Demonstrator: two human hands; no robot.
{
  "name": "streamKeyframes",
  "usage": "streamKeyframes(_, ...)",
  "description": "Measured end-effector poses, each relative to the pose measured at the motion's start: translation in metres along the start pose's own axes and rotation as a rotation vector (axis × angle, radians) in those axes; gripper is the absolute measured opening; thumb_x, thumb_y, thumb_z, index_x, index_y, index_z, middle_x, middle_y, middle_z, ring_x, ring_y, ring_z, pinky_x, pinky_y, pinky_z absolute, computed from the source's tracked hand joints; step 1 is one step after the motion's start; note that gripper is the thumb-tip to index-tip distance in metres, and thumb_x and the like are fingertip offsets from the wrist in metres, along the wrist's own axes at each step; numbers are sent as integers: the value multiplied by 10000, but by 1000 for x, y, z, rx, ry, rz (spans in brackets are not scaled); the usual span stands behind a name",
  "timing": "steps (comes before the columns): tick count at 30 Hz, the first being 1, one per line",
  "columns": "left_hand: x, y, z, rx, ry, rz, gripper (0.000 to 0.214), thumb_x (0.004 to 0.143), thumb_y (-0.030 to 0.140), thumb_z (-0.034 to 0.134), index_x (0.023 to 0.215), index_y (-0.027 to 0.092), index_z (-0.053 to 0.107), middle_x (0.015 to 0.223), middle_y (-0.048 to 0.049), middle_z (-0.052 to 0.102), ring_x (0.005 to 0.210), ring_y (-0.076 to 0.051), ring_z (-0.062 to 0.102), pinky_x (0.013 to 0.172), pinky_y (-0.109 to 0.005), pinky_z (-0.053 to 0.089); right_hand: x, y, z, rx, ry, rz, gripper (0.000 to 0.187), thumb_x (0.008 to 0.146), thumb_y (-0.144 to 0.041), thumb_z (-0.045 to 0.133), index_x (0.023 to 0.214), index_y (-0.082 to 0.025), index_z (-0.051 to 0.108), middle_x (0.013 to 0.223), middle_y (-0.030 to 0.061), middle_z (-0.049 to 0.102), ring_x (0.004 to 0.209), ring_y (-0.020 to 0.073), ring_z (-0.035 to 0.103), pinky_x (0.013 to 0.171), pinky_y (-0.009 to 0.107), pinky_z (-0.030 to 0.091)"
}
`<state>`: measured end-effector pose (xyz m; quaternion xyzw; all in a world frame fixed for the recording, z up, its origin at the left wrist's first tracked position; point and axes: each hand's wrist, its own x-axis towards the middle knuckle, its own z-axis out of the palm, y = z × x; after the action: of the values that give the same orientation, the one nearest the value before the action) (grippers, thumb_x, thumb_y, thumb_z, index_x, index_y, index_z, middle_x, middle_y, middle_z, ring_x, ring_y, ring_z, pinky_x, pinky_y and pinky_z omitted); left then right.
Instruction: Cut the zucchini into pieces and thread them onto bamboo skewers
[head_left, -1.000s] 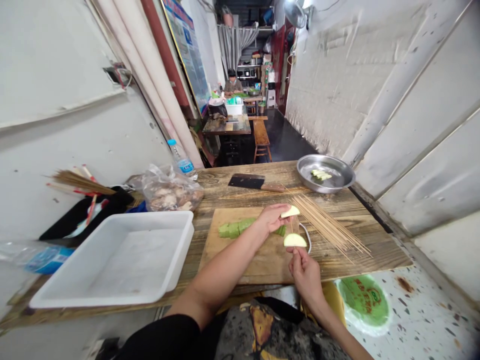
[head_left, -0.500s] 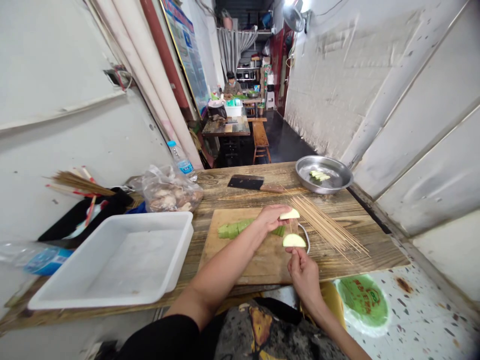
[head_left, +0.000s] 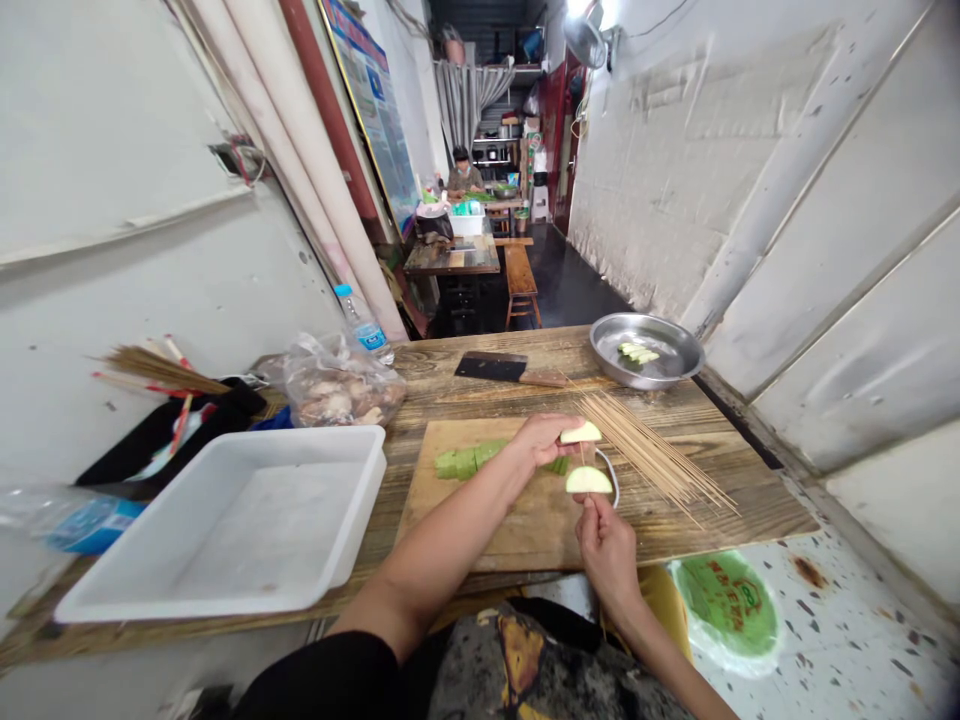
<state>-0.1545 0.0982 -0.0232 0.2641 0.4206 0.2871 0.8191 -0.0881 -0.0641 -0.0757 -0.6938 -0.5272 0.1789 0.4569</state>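
Head view — right grip (head_left: pixel 606 550) pinches skewer (head_left: pixel 582 454), red lettering (head_left: pixel 731 597) illegible.

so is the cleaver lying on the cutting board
No, the cleaver lies on the wooden table beyond the far edge of the cutting board, apart from it.

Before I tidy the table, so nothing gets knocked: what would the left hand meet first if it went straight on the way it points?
Past the pale slice it holds, the left hand would probably meet the bundle of thin sticks first, though it may pass above; height is hard to judge.
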Motion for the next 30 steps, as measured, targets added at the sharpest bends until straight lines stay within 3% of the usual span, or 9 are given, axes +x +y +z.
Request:
streamKeyframes(21,-14,-6,7,22,21,3,54,768,-2,601,767,34,642,717,-132,694,664,-203,681,606,-319,590,2,2,2,-21,22,-15,450,923,-421,336,909,-129,678,564,36,592,515,164,524,511,251,400)
streamKeyframes(30,-8,-21,7,42,0,25,44,772,43,625,733,41,646,691,-112,690,600,-170,668,620,-294,575,12,1,-3,-50,44,-4,453,909,-416,311,875,-129,659,575,45,611,438,151,508,504,257,399)
